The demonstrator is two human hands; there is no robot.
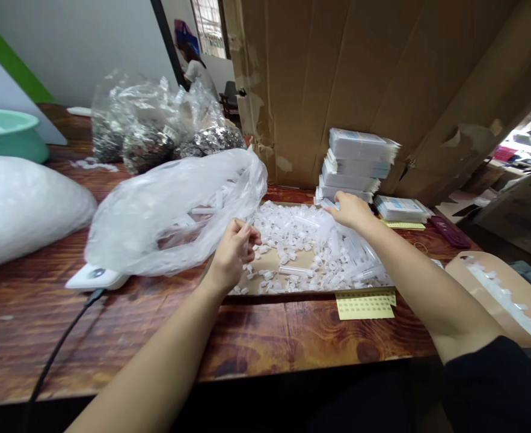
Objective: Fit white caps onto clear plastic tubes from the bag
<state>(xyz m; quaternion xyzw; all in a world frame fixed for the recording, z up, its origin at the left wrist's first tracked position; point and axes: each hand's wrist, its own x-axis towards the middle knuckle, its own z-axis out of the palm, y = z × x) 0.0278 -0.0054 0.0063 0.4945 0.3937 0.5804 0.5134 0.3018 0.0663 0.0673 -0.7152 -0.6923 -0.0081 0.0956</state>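
Observation:
My left hand (pixel 233 251) is over the left side of a shallow cardboard tray (pixel 265 260), its fingers curled together. Whatever lies in them, if anything, is too small to make out. Small clear plastic pieces (pixel 287 225) are heaped in the tray, and a few clear tubes (pixel 296 271) lie among them. My right hand (pixel 350 210) is at the tray's back edge, in front of a stack of white printed packets (pixel 359 159). Its fingers are bent around something pale that I cannot identify. Under my right forearm a clear plastic bag (pixel 359 255) covers part of the pieces.
A large white plastic bag (pixel 148 210) bulges at the tray's left. Behind it stand bags of metal parts (pixel 152 144) and a green basin (pixel 8 135). Yellow label sheets (pixel 365 305) lie at the front edge. A cardboard wall (pixel 337 78) rises behind. A person (pixel 199 72) sits far back.

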